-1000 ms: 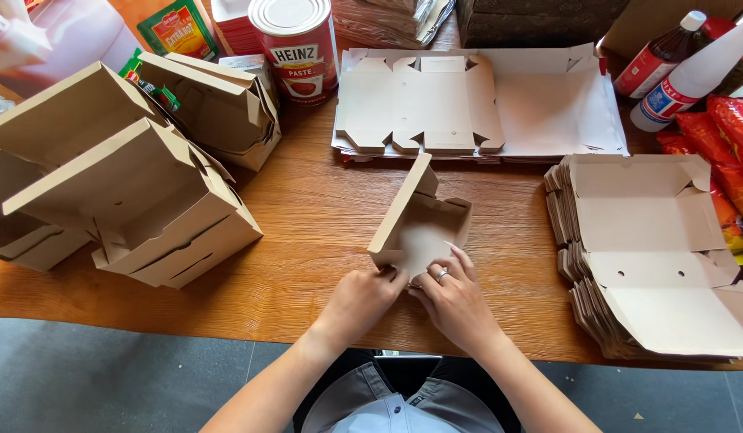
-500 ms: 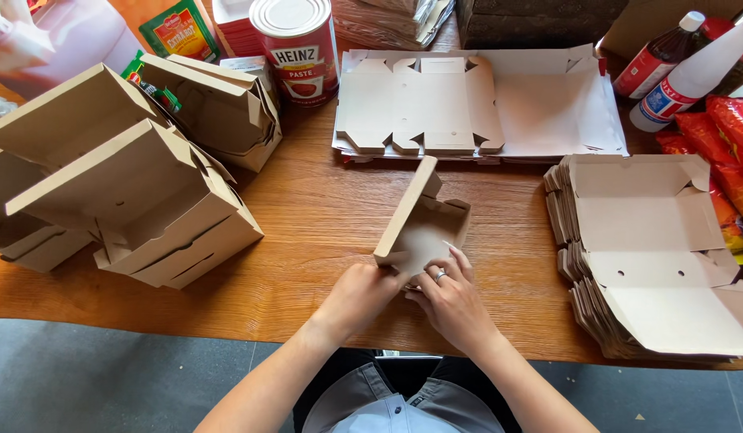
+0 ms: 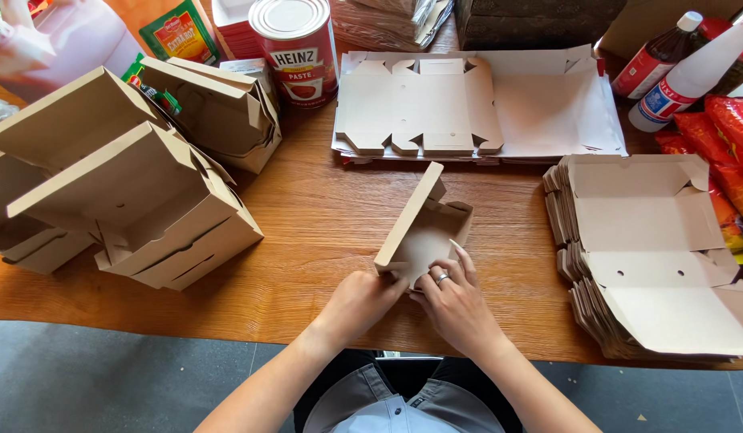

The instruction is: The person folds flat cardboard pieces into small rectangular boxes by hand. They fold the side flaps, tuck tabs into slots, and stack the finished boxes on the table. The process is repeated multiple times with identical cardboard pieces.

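Since the earlier frames, the small cardboard box (image 3: 424, 228) had tipped a little further upright, its left wall raised on edge, while both hands had stayed at its near end. The left hand (image 3: 362, 299) was curled closed, gripping the box's near left corner, and the right hand (image 3: 454, 295), wearing a ring, pinched the near flap with one finger stretched along the inside. The box sat near the middle of the wooden desk (image 3: 307, 232). At nine o'clock from it stood a heap of folded boxes (image 3: 139, 200); at twelve o'clock lay a stack of flat box blanks (image 3: 476, 100); at three o'clock rested a pile of half-opened blanks (image 3: 652, 248). A large red can (image 3: 295, 48) stood at eleven o'clock, and sauce bottles (image 3: 668, 68) at two o'clock.
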